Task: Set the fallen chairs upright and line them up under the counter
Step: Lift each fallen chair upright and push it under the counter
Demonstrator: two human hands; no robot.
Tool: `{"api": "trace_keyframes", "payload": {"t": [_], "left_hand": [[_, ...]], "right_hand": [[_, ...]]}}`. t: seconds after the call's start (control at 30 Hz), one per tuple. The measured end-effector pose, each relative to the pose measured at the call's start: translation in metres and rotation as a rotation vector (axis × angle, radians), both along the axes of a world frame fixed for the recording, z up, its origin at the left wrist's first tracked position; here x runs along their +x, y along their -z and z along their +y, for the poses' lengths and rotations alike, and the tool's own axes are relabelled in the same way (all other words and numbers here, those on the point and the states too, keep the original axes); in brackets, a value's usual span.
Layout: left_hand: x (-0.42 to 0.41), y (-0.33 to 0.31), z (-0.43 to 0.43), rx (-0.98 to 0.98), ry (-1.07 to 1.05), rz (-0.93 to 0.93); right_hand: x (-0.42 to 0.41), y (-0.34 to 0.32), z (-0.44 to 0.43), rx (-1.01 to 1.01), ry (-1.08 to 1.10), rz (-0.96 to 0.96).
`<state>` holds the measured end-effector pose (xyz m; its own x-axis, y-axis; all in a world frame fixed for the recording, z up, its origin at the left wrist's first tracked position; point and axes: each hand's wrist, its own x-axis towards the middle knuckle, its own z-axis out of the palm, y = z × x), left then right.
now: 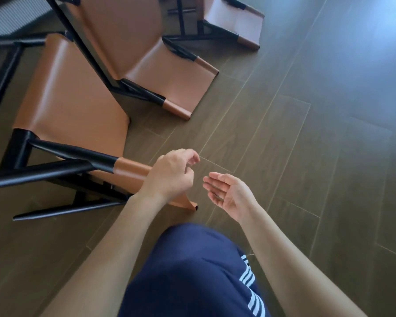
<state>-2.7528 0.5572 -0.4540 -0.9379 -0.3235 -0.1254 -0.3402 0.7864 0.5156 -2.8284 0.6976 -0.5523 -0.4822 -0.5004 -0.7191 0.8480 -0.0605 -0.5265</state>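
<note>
Three chairs with tan leather seats and black frames lie tipped over on the floor. The nearest chair (73, 106) is at the left, the middle chair (146, 72) is behind it, and the far chair (233, 19) is cut off by the top edge. My left hand (172, 175) hovers over the top corner of the nearest chair's backrest, with its fingers loosely curled and holding nothing. My right hand (229, 193) is just to the right of it, over bare floor, palm up with fingers relaxed.
The floor (306, 145) is dark wood-look tile and stretches to the right of the chairs. My leg in navy shorts with white stripes (192, 271) fills the bottom middle. A grey ribbed panel (9, 17) shows at the top left corner.
</note>
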Motion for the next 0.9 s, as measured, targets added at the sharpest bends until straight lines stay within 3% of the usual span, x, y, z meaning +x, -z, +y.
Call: {"api": "trace_keyframes", "payload": {"t": [0.27,0.4,0.53,0.67,0.8,0.9], "left_hand": [[-0.018,0.037,0.009,-0.641,0.328,-0.308],[-0.025,0.056,0.030,-0.829,0.476,-0.518],[-0.030,0.071,0.038,-1.034,0.530,-0.709],[-0.033,0.086,0.044,-1.089,0.602,-0.812],[-0.032,0.094,0.040,-1.127,0.689,-0.772],[-0.035,0.096,0.039,-1.045,0.758,-0.834]], "right_hand": [[0.000,0.078,-0.025,0.048,-0.001,-0.105],[0.006,0.101,-0.028,0.153,0.008,-0.178],[0.012,0.116,-0.031,0.124,0.062,-0.266],[0.020,0.125,-0.039,0.106,0.056,-0.303],[0.023,0.131,-0.045,0.088,0.069,-0.355],[0.022,0.134,-0.050,0.108,0.101,-0.357]]}}
